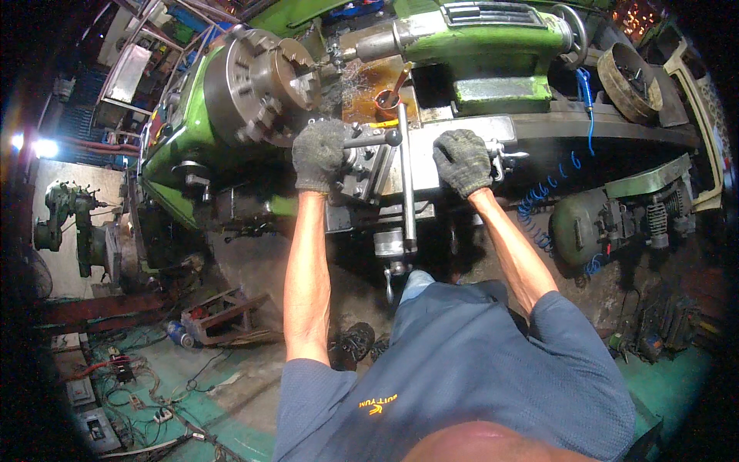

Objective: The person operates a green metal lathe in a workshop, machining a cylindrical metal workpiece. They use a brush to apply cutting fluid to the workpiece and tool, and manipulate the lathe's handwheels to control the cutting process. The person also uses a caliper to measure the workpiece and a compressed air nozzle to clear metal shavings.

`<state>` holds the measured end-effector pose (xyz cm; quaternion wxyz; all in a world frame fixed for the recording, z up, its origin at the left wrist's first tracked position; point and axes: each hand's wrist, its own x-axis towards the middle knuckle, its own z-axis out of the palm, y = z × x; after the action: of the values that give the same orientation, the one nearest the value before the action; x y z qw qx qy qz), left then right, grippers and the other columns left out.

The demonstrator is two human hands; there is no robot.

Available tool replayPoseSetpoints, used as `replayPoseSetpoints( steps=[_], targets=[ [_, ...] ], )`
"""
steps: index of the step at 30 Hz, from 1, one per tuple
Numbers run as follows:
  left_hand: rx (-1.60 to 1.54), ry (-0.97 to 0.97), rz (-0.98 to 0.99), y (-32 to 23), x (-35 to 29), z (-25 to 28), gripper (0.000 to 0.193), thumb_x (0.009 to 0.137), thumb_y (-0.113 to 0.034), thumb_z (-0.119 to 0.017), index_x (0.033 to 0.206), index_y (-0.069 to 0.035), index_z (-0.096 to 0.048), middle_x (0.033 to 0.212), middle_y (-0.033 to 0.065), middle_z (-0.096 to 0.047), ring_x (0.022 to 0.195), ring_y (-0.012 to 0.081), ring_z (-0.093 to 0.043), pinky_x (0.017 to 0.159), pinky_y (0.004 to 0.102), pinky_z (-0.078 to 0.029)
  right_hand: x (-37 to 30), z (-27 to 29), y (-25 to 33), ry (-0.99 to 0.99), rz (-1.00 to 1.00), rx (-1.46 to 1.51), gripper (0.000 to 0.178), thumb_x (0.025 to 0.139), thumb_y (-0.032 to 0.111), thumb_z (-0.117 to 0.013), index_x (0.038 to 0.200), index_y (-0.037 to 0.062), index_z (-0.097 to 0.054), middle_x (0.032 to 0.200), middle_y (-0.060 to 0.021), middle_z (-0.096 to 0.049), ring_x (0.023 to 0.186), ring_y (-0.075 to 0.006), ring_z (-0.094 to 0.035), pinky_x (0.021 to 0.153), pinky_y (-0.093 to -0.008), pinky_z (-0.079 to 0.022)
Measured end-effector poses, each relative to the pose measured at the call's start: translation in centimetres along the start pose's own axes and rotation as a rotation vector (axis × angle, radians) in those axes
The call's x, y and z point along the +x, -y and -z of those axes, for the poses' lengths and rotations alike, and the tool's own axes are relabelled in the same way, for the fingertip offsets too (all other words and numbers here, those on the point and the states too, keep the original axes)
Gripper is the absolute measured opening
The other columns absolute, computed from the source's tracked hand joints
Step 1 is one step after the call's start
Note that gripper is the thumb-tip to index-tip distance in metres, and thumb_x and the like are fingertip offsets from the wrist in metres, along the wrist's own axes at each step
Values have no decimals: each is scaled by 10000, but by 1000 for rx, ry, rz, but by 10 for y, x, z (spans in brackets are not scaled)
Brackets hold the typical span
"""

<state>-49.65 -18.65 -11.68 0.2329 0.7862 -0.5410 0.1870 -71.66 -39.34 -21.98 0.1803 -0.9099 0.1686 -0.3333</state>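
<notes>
- Nearest the camera, the person's blue short-sleeved shirt (477, 362) fills the lower frame, with both bare forearms reaching up and away to a green metal lathe (493, 38).
- Below, the green-painted concrete floor (231, 400) holds tangled cables and a red metal frame (219, 316) on the left, close to the person's dark shoe (356, 339).
- The left hand (318, 154), in a grey knitted glove, is closed around the end of a steel lever with a round black knob (394, 137) on the grey steel tool post (366, 165).
- The right hand (463, 160), also in a grey glove, is wrapped around a small metal crank handle (504, 154) on the grey carriage, just right of the tool post.
- Just beyond the left hand stands the large round steel chuck (265, 88), with stepped jaws and a bar-shaped workpiece pointing right.
- Likely hazard: the knitted glove is very near the chuck; if it turns, loose fibres could catch and pull the hand in.
- Metal chips (358, 77) lie in an oily brown tray behind the tool post; they could cut or fly.
- Further right, a coiled blue air hose (539, 208) hangs beside a dark green compressor motor (593, 227), crowding that side.
- Farthest, a round rusty wheel-shaped part (630, 81) rests on the lathe bed.
</notes>
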Motion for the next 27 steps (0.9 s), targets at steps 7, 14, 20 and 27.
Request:
replayPoseSetpoints(
  steps=[7,14,20,27],
  targets=[
    [89,47,20,1,-1,-2,229,895,-236,-560,923,-137,-765,887,115,-716,838,339,-664,756,466,-517,1,-1,-1,-34,39,-3,130,811,232,-696,870,120,-668,894,-94,-655,901,-326,-631,819,-473,-477],
    [102,-23,-98,2,1,0,200,904,-224,-569,908,-145,-753,894,112,-705,819,336,-658,735,454,-515,0,1,-1,14,8,16,167,791,209,-723,915,103,-685,941,-105,-671,936,-330,-626,861,-461,-474],
    [80,-83,-103,2,-1,-4,222,907,-248,-560,908,-134,-751,879,120,-696,819,341,-656,733,459,-514,0,0,-2,14,9,2,174,788,210,-728,918,101,-688,942,-103,-675,935,-328,-629,859,-459,-477],
    [57,-60,-68,9,-3,-8,233,904,-255,-558,914,-127,-752,876,132,-692,822,346,-656,733,464,-513,1,-3,-2,-59,42,24,122,801,217,-703,857,116,-664,867,-98,-652,878,-329,-632,807,-475,-479]
  ],
)
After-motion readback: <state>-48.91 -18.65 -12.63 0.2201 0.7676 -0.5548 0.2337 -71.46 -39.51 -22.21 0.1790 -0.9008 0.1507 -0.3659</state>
